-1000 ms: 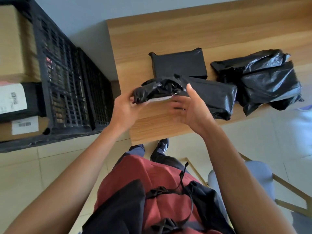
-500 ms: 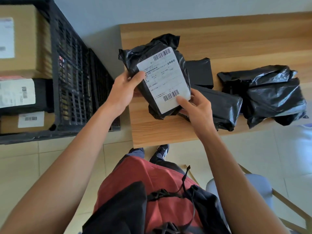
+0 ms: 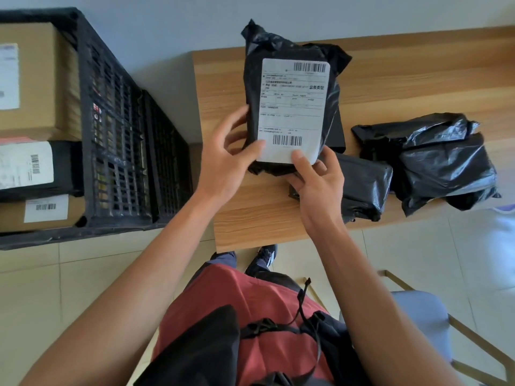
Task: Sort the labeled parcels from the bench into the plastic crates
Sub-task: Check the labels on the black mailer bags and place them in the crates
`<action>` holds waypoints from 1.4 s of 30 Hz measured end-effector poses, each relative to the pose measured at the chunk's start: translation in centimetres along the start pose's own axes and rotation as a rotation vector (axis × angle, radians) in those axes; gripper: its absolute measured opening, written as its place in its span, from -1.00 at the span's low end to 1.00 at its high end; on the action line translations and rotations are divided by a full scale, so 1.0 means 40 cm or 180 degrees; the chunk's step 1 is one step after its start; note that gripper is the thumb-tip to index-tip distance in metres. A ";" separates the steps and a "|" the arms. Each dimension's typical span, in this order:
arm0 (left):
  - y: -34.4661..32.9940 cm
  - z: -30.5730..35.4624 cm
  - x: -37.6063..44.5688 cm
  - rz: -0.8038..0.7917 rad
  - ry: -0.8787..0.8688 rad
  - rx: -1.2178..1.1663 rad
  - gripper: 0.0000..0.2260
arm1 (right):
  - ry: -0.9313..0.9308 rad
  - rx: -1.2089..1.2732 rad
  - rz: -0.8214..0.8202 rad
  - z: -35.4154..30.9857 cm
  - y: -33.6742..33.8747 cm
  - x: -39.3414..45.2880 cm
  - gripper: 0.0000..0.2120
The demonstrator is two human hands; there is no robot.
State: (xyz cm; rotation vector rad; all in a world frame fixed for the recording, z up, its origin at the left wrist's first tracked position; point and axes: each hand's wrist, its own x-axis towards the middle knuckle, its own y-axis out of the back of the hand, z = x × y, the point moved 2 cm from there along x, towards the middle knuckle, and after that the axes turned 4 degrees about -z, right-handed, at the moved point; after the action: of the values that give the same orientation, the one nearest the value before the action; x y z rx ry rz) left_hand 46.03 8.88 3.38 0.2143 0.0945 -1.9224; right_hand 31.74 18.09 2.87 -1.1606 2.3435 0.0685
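Note:
I hold a black plastic parcel (image 3: 289, 107) upright above the wooden bench (image 3: 250, 218), its white barcode label facing me. My left hand (image 3: 225, 160) grips its lower left edge, thumb on the label's corner. My right hand (image 3: 317, 182) holds the bottom edge, thumb pressed on the label. Two more black parcels lie on the bench: one (image 3: 365, 188) right behind my right hand, and a crumpled one (image 3: 434, 162) further right. Another flat black parcel is mostly hidden behind the held one. A black plastic crate (image 3: 117, 129) stands on the floor at left.
The crate holds a cardboard box (image 3: 33, 79), a black labeled parcel (image 3: 28, 168) and a second labeled box (image 3: 41, 213). A second black crate (image 3: 167, 160) stands between it and the bench. A blue-seated chair (image 3: 423, 324) is at lower right. Tiled floor below.
I lifted the parcel off the bench and turned it label-side up; it now stands straighter and closer to me, with both thumbs on the label.

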 end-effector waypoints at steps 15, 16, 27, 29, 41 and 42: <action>-0.030 0.004 -0.029 0.0004 -0.0056 -0.0277 -0.31 | 0.0896 -0.0908 0.0007 -0.049 0.002 -0.010 -0.54; -0.032 0.004 -0.033 -0.0008 -0.0068 -0.0249 -0.31 | 0.0885 -0.0871 0.0008 -0.049 0.004 -0.007 -0.57; -0.038 0.005 -0.088 0.0056 -0.0180 0.0267 -0.39 | 0.0863 -0.0622 -0.0113 -0.053 0.033 -0.040 -0.57; -0.030 0.005 -0.100 0.0132 -0.0213 0.0396 -0.44 | 0.0856 -0.0604 -0.0191 -0.056 0.030 -0.046 -0.58; 0.188 0.013 -0.210 0.1251 -0.0378 0.1168 -0.52 | 0.0602 -0.0633 -0.1116 -0.003 -0.184 -0.080 -0.57; 0.215 0.007 -0.221 0.1349 -0.0316 0.1099 -0.52 | 0.0597 -0.0689 -0.1211 0.001 -0.214 -0.089 -0.57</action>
State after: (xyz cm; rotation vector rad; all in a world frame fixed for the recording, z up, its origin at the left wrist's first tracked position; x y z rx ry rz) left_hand 57.05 13.91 5.72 0.3396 -0.3286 -1.5117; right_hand 39.97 15.27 6.04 -1.7702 2.2691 0.0831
